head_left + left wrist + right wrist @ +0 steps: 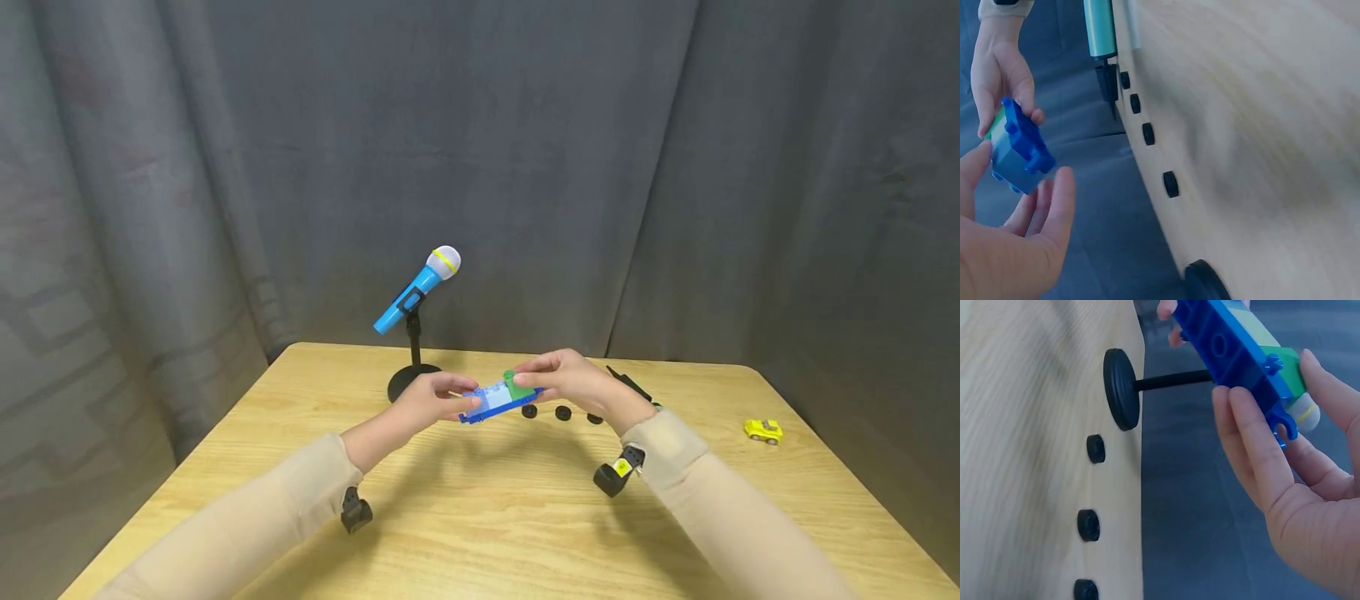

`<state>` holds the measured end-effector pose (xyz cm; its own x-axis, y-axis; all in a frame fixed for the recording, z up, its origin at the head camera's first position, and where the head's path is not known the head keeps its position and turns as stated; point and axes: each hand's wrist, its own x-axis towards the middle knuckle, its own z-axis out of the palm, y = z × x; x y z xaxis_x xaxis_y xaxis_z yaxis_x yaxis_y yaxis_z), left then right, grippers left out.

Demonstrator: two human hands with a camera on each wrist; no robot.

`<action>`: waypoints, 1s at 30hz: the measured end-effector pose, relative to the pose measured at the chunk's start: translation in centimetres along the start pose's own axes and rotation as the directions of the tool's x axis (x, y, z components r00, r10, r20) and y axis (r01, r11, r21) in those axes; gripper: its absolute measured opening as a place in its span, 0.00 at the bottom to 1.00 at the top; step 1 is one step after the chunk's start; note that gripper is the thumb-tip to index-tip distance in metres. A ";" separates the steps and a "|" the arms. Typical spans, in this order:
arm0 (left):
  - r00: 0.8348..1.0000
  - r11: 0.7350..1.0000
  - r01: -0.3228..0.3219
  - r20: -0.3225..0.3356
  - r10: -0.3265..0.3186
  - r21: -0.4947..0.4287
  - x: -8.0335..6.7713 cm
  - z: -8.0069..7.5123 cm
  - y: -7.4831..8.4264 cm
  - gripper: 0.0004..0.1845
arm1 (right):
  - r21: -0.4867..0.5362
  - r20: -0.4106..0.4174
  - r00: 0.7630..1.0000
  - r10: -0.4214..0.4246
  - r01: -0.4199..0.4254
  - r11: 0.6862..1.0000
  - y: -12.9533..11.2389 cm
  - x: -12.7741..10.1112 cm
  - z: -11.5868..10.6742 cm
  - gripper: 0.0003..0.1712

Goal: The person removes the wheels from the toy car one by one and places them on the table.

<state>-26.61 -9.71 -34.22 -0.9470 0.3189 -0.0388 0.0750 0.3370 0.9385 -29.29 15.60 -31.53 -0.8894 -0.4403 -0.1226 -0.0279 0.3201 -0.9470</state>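
Note:
Both hands hold a building-block toy [501,406] above the table. It has a long blue base with a hook on its end, carrying blue, pale blue and green blocks. My left hand [432,400] pinches the blue end between thumb and fingers; in the left wrist view its thumb lies along a blue block [1013,164]. At the other end, my right hand [576,385] grips the green block [1289,370], with fingertips under the blue base [1235,353]. The base's hollow underside faces the right wrist camera.
Several small black wheels [563,412] lie in a row beyond the hands. A blue toy microphone [408,300] stands on a round black base at the back. Behind my right hand is a teal and black tool [1100,28], partly hidden. A yellow toy car [763,431] sits right.

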 end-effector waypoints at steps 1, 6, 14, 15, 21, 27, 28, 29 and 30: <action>1.000 0.999 0.012 -0.017 -0.012 -0.037 0.1 0.0 -0.2 0.22 | 0.010 -0.015 1.000 0.002 -0.002 1.000 0.2 -0.2 -0.1 0.27; 0.997 0.999 0.025 -0.067 -0.028 -0.039 0.2 0.2 -0.9 0.18 | 0.026 -0.068 0.997 0.019 -0.017 1.000 1.5 -1.1 -0.4 0.30; 0.995 0.990 -0.033 -0.087 0.045 0.137 -0.1 1.1 -1.0 0.16 | -0.121 -0.111 0.993 -0.048 0.035 0.992 3.0 -2.8 -0.3 0.28; 0.995 0.988 -0.046 -0.081 0.059 0.148 -0.1 1.2 -1.1 0.16 | -0.152 -0.113 0.992 -0.062 0.044 0.987 3.2 -3.0 -0.3 0.27; 0.994 0.980 -0.106 -0.024 0.111 0.167 -0.2 2.3 -2.7 0.16 | -0.251 -0.104 0.990 -0.100 0.071 0.965 4.6 -4.0 0.6 0.25; 0.998 0.983 -0.067 0.016 0.065 0.170 -0.3 3.4 -3.9 0.16 | -0.267 -0.055 0.993 -0.106 0.087 0.960 6.3 -4.5 1.2 0.23; 0.998 0.982 -0.067 0.025 0.064 0.178 -0.3 3.5 -4.0 0.15 | -0.275 -0.049 0.993 -0.109 0.092 0.957 6.5 -4.6 1.2 0.22; 0.997 0.980 -0.068 0.034 0.062 0.186 -0.3 3.7 -4.1 0.15 | -0.281 -0.043 0.993 -0.112 0.095 0.955 6.7 -4.6 1.3 0.22; 0.997 0.979 -0.068 0.043 0.061 0.191 -0.3 3.8 -4.2 0.15 | -0.285 -0.038 0.993 -0.110 0.095 0.954 6.9 -4.7 1.3 0.22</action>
<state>-25.44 -7.81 -39.43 -0.9264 0.3765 0.0033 0.1971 0.4775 0.8562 -24.69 18.80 -37.85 -0.8976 -0.4408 -0.0068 -0.2405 0.5025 -0.8305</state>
